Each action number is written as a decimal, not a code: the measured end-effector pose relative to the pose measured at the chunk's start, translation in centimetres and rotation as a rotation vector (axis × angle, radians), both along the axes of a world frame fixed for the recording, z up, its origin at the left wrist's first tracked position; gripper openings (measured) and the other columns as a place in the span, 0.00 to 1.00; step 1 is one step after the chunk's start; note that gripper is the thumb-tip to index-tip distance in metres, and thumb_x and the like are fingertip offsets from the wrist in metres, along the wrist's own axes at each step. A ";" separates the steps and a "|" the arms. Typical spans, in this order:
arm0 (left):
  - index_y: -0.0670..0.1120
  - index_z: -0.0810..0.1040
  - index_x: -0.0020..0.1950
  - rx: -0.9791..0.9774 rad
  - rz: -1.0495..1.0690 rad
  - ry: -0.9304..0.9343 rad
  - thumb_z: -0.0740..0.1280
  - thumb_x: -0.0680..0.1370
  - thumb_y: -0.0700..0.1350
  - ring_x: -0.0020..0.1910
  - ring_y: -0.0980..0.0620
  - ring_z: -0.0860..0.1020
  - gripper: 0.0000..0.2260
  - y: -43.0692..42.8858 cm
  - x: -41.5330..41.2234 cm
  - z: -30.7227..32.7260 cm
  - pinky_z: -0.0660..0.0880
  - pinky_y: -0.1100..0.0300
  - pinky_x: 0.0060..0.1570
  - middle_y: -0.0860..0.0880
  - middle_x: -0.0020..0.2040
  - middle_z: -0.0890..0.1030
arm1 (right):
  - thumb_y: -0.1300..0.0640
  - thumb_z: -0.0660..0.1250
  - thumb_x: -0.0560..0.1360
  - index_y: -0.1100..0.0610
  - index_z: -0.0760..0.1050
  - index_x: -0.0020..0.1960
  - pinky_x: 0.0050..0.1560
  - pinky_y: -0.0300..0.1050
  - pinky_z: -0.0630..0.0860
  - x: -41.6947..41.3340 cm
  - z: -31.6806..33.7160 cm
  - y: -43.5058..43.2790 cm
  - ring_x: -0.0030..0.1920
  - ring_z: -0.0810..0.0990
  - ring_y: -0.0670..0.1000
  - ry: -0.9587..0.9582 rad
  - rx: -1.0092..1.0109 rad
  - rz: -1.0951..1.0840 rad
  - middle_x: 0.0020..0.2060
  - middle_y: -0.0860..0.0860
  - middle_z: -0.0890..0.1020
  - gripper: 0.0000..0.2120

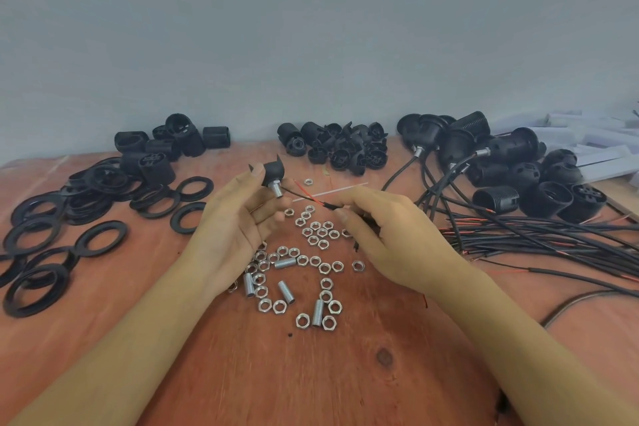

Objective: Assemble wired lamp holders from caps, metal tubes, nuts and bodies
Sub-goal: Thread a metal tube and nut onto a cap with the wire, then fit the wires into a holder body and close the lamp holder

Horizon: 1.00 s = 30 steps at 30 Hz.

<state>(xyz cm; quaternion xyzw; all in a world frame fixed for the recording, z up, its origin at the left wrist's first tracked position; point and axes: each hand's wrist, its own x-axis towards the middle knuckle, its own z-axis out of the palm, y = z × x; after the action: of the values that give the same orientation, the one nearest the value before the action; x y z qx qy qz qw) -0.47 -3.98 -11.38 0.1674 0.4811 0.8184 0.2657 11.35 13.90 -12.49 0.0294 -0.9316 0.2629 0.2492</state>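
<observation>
Centre frame: your left hand grips a black cap with a metal tube sticking out below. Your right hand pinches a black wire, one strand seemingly reaching the tube. Nuts lie scattered on the table beneath both hands.

Both bare forearms enter from the bottom corners of the frame and meet near its middle. The left hand is raised with its palm turned inward, thumb upright, its fingertips gripping a black cap at the top of the hand. The right hand lies back-up just beside it, thumb and forefinger pinching a thin black wire, the other fingers curled under.
</observation>
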 end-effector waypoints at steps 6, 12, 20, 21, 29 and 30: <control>0.44 0.75 0.46 0.007 -0.081 -0.081 0.62 0.78 0.52 0.31 0.51 0.77 0.12 0.3 0.3 0.2 0.77 0.62 0.30 0.47 0.34 0.76 | 0.51 0.61 0.81 0.46 0.78 0.59 0.40 0.47 0.74 0.0 0.0 -0.3 0.39 0.72 0.37 0.040 0.015 -0.025 0.37 0.33 0.74 0.10; 0.44 0.74 0.41 -0.008 -0.085 0.124 0.70 0.72 0.63 0.34 0.47 0.79 0.22 0.8 1.3 -0.2 0.76 0.58 0.27 0.44 0.37 0.79 | 0.53 0.65 0.79 0.52 0.82 0.54 0.33 0.52 0.77 -0.1 0.7 -2.0 0.36 0.76 0.46 0.269 0.077 -0.098 0.37 0.41 0.78 0.09; 0.41 0.65 0.46 -0.033 0.270 0.528 0.81 0.64 0.50 0.41 0.46 0.83 0.28 0.8 1.3 -0.7 0.79 0.55 0.38 0.49 0.38 0.82 | 0.53 0.69 0.79 0.52 0.81 0.58 0.38 0.54 0.80 -1.1 1.1 -2.8 0.40 0.83 0.49 0.249 -0.075 -0.055 0.41 0.45 0.84 0.09; 0.41 0.64 0.45 -0.040 0.308 0.549 0.80 0.66 0.46 0.38 0.49 0.83 0.24 0.9 1.3 -0.9 0.79 0.58 0.37 0.51 0.36 0.82 | 0.53 0.69 0.78 0.52 0.80 0.59 0.39 0.55 0.80 -1.1 1.1 -2.9 0.41 0.83 0.50 0.231 -0.067 -0.035 0.42 0.45 0.85 0.10; 0.48 0.67 0.42 0.253 0.527 0.209 0.68 0.77 0.35 0.35 0.55 0.79 0.13 -0.8 -1.5 0.4 0.76 0.65 0.38 0.51 0.37 0.77 | 0.44 0.61 0.81 0.49 0.79 0.50 0.43 0.50 0.76 -0.5 0.6 -0.9 0.44 0.79 0.52 -0.107 0.134 -0.165 0.39 0.44 0.79 0.12; 0.47 0.67 0.42 0.246 0.534 0.187 0.67 0.78 0.36 0.35 0.55 0.79 0.11 -0.9 -1.7 0.3 0.76 0.65 0.37 0.49 0.38 0.76 | 0.45 0.60 0.81 0.50 0.80 0.50 0.42 0.50 0.76 -0.5 0.7 -0.8 0.43 0.78 0.51 -0.059 0.117 -0.168 0.38 0.45 0.80 0.13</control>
<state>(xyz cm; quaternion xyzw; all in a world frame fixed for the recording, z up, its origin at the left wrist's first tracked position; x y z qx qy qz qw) -2.21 -4.88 -11.07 0.1408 0.4280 0.8924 -0.0263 10.80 13.07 -11.84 -0.0419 -0.9515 0.1870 0.2406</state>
